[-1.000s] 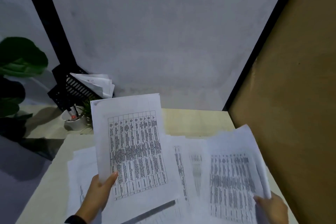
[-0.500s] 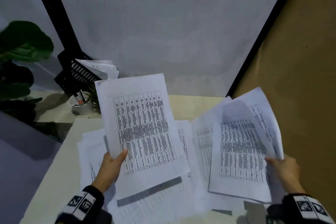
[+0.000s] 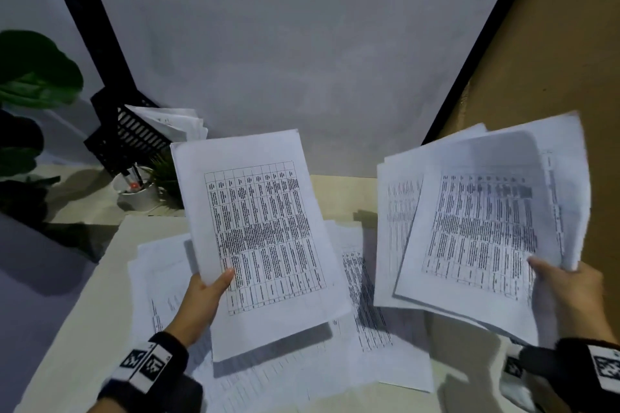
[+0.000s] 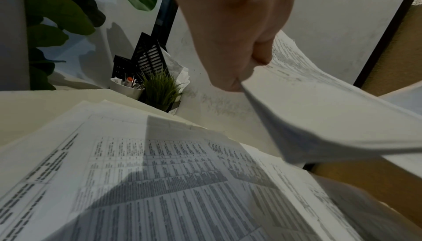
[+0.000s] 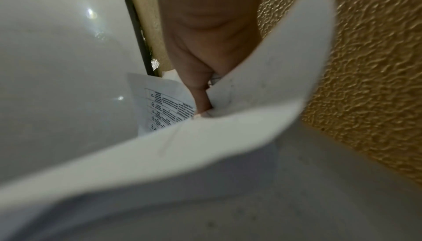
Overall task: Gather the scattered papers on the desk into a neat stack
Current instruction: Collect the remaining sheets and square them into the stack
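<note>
Above the pale desk (image 3: 84, 305), the person held up 2 bundles of printed sheets, 1 in each hand. On the left side, the left hand (image 3: 201, 298) pinched the lower left edge of a bundle (image 3: 258, 238), thumb on the printed table, fingers curled behind it; the left wrist view showed the fingers (image 4: 228, 46) clamped on that edge. On the right, the right hand (image 3: 570, 292) gripped the lower right corner of a looser, fanned bundle (image 3: 479, 231), thumb on top and fingers underneath, its sheets curling round the hand in the right wrist view. Both bundles were clear of the desk and well apart from each other. Below them, more loose sheets (image 3: 362, 305) lay overlapping across the desk. At the back left corner stood a black file rack (image 3: 127, 134) with papers in it, a white cup of pens (image 3: 137, 191) and a small grassy plant (image 4: 160, 89).
</note>
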Demonstrator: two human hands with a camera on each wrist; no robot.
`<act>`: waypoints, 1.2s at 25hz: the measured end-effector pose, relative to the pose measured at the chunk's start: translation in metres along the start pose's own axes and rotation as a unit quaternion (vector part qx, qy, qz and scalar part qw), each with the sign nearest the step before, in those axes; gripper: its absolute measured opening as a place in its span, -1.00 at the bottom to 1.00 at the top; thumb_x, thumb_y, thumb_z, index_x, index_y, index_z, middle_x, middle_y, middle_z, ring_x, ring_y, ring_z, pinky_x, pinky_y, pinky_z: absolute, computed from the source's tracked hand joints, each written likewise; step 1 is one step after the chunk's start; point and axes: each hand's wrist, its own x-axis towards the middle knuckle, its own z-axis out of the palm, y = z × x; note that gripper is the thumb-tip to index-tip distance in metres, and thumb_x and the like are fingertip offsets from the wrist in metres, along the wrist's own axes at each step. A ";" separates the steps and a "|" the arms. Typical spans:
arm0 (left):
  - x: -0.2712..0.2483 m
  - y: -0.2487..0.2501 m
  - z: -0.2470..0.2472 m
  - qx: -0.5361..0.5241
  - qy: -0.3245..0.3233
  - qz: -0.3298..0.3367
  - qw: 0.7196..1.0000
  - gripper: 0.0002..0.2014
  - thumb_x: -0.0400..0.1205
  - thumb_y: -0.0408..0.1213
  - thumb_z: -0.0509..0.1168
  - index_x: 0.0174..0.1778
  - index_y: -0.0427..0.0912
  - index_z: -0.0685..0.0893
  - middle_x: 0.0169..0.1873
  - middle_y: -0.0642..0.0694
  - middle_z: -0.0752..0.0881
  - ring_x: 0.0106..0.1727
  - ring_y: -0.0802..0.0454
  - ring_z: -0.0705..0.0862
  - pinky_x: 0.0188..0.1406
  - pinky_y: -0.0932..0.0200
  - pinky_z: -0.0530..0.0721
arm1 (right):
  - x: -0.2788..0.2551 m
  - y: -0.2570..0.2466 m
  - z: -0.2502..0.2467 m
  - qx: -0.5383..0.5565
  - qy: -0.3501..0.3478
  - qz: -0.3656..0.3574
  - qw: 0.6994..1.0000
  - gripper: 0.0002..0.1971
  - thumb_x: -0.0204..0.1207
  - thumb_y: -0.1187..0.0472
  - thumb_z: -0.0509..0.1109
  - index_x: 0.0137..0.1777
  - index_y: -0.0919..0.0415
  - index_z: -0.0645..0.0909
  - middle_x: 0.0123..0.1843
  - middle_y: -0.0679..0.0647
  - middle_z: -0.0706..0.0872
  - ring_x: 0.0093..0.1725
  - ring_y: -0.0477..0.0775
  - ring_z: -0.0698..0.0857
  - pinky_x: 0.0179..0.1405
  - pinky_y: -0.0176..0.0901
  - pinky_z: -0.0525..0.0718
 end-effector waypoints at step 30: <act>-0.005 0.053 0.019 0.038 -0.013 0.091 0.995 -0.73 0.57 -0.37 0.29 0.17 -0.03 0.60 0.02 0.01 0.74 0.09 0.09 0.70 0.27 -0.15 0.63 | -0.150 -0.014 0.153 0.147 -0.468 -0.019 0.871 -0.32 0.16 -0.31 0.49 0.20 0.10 0.60 0.04 0.00 0.80 0.04 0.09 0.77 0.06 0.03 0.69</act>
